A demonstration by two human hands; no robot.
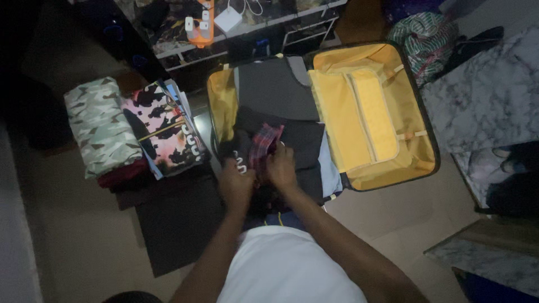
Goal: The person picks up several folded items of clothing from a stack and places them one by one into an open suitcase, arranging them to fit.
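**Q:** Nearest the lens, what appeared?

**A:** White shirt fabric (286, 264) filled the lower edge, and two bare forearms ran up from it to the hands.

**Q:** How did the hands stand?

**A:** The left hand (236, 185) and right hand (281, 168) lay close together, almost touching. Both were closed on a plaid cloth (264, 143), red and dark, bunched between them; its upper end rose just beyond the right hand's knuckles.

**Q:** Where did the cloth lie?

**A:** It lay on a dark garment (300, 140) inside the near half of an open suitcase (421, 118). Further from the hands, a grey garment (272, 87) filled the rest of that half. A pale blue edge (328, 168) showed just to the right of the right hand.

**Q:** And the other half?

**A:** To the right of the right hand, the yellow lining (337, 95) lay exposed, with a zipped pocket (368, 112) running along it.

**Q:** What lay to the left of the left hand?

**A:** A stack topped by a pink and black print (165, 123) sat near; beyond it, a camouflage roll (98, 123) rested on dark red cloth (123, 174). A black cloth (174, 224) lay on the floor, just below the left hand.

**Q:** Beyond the suitcase?

**A:** An orange power strip (200, 25) sat on a shelf; a striped bag (426, 36) lay far right.
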